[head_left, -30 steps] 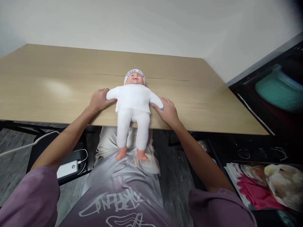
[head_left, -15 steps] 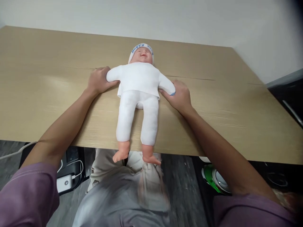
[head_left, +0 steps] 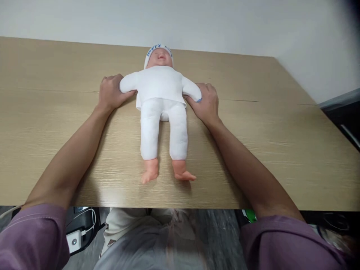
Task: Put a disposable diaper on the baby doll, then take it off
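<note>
A baby doll [head_left: 161, 84] in a white top, white trousers and a white cap with blue lettering lies on its back on the wooden table [head_left: 56, 161]. Its head points to the far edge and its bare feet towards me. My left hand [head_left: 111, 92] is closed round the doll's sleeved arm on the left, thumb lying along its underside. On the other side my right hand [head_left: 206, 103] grips the doll's other arm, where a bit of blue shows at the cuff. The doll's hands are hidden.
A pale wall [head_left: 197, 22] rises behind the table. Below the near edge are a white device with a cable [head_left: 73, 241] at left, a partly covered green object [head_left: 249, 215] at right, and my legs. A dark object [head_left: 345, 116] stands beyond the right edge.
The doll and both my hands have moved away from the near edge, up the table. The doll's feet, which overhung the edge, are now over the tabletop. Both hands keep their grip.
</note>
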The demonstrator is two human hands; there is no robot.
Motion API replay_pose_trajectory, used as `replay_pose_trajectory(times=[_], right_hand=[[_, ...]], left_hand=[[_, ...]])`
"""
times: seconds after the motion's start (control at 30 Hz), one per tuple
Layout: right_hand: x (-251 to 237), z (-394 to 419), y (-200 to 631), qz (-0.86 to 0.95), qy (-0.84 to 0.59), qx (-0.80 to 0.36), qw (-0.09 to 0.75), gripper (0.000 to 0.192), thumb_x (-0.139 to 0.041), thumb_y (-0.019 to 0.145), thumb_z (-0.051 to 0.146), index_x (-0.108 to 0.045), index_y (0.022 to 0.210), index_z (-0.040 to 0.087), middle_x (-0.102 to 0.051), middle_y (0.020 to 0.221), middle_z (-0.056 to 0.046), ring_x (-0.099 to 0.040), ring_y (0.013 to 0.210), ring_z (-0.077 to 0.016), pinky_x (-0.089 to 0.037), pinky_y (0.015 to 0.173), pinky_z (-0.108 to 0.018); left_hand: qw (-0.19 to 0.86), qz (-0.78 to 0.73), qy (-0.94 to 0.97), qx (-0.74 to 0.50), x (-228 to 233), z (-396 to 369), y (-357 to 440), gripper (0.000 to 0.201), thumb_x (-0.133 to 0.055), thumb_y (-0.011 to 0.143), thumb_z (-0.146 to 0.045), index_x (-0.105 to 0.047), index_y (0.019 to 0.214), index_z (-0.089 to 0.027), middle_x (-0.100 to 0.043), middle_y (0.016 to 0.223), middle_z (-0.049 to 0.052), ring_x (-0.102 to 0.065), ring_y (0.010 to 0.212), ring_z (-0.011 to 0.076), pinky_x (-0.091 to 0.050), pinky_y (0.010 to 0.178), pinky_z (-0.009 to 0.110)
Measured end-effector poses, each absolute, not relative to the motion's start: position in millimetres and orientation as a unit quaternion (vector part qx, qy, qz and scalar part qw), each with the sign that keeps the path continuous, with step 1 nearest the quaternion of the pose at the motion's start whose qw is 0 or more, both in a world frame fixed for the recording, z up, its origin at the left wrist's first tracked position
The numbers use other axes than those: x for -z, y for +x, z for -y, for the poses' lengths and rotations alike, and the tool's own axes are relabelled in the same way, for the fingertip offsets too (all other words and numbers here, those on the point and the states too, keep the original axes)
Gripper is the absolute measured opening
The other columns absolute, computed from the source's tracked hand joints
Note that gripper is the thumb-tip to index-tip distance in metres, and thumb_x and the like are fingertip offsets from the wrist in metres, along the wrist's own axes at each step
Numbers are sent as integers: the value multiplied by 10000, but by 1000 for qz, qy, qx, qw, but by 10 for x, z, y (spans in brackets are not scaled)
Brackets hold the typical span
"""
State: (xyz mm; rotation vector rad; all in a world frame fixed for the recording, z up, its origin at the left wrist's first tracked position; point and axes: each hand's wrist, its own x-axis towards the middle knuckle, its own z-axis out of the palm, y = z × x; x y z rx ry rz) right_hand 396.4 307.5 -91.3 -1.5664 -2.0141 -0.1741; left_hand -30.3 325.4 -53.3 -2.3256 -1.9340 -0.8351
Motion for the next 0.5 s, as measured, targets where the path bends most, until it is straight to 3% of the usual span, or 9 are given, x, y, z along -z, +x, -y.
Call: replay_pose_trajectory(times=[0.13, 0.3, 0.4, 0.5], right_hand=[[930, -3311, 3939, 755, -578, 77, 301, 678, -507, 1133, 806, -671, 1498, 258, -719, 1340, -204, -632, 1299, -434, -552, 1122, -634], [974, -3609, 3943, 751, -590, 65, 290, 674, -549, 1125, 783, -656, 1518, 247, -701, 1394, -223, -613, 1347, -455, -523, 1140, -663], [1032, -3692, 3975, 749, -592, 65, 292, 687, -580, 1117, 771, -616, 1546, 235, -690, 1424, -226, -605, 1364, -457, -509, 1151, -671], [1068, -3632, 4013, 739, -596, 76, 304, 704, -619, 1100, 757, -585, 1559, 225, -669, 1471, -232, -595, 1382, -465, -496, 1163, -689]], left_hand=[[20, 625, -734, 264, 504, -3397, -320, 673, -710, 878, -861, -710, 1106, -227, -808, 1216, 146, -720, 1307, 416, -462, 1115, 553], [15, 621, -747, 236, 429, -3570, -314, 1053, -356, 871, -1050, -724, 1204, -121, -826, 1205, 119, -646, 1380, 267, -400, 1037, 464], [11, 628, -742, 233, 399, -3576, -266, 1207, -230, 809, -1109, -711, 1260, -99, -827, 1209, 106, -626, 1405, 258, -376, 1018, 449], [11, 627, -741, 240, 368, -3432, -260, 1229, -253, 802, -1131, -689, 1354, -123, -823, 1273, 100, -572, 1466, 281, -361, 1073, 472]])
